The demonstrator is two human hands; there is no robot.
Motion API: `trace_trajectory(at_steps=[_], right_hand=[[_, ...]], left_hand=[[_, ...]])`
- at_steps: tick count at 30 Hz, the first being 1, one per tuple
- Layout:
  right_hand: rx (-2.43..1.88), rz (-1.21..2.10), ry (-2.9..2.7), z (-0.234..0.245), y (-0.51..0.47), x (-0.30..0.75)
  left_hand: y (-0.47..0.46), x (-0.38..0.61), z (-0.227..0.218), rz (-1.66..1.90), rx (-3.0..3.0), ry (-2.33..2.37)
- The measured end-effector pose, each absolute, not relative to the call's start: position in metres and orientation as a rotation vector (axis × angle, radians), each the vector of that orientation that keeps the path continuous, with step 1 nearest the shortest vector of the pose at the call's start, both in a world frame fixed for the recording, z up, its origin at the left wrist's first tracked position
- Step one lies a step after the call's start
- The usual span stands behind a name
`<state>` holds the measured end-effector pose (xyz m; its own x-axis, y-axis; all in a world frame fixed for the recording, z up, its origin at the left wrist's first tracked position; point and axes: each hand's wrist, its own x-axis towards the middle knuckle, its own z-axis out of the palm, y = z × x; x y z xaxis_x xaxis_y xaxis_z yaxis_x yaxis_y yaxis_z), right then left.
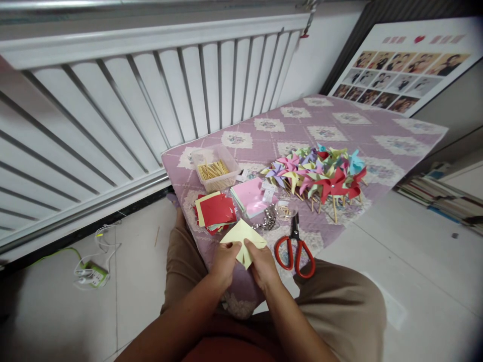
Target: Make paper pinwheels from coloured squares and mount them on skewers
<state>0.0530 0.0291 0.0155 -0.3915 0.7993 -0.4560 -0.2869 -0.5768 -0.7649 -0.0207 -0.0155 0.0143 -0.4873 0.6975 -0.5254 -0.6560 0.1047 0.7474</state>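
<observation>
Your left hand (225, 260) and right hand (263, 261) each pinch the pale yellow paper sheet (242, 234) between thumb and fingers, over the near edge of the flowered cloth (277, 124). From that sheet, the red-handled scissors (295, 235) lie at three o'clock, your pinwheels (319, 176) cluster at two, and the pink paper stack (251, 197) sits at twelve. You have the clear box (221, 183) of sticks at eleven.

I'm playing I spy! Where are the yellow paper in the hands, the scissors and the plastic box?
Yellow paper (243, 232): head view, on its upper part.
Scissors (295, 234): head view, on the dark metal pivot.
Plastic box (220, 183): head view, on its near wall.
</observation>
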Motion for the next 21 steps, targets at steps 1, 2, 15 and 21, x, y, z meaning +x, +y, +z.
trace_trajectory(at_steps=[1, 2, 15, 21], right_hand=[[-1.089, 2.029, -0.783, 0.015, 0.029, 0.054], [-1.065, 2.033, -0.795, 0.014, 0.029, 0.055], [-0.896, 1.711, -1.311, -0.01, 0.012, 0.075], [-0.91, 1.639, -1.506, -0.009, 0.013, 0.076]], left_hand=[[-0.015, -0.022, 0.014, 1.618, 0.043, 1.307], [-0.015, -0.024, 0.014, 1.623, 0.038, 1.303], [-0.015, -0.054, 0.017, 1.602, -0.009, 1.276], [-0.018, -0.053, 0.021, 1.555, 0.022, 1.267]])
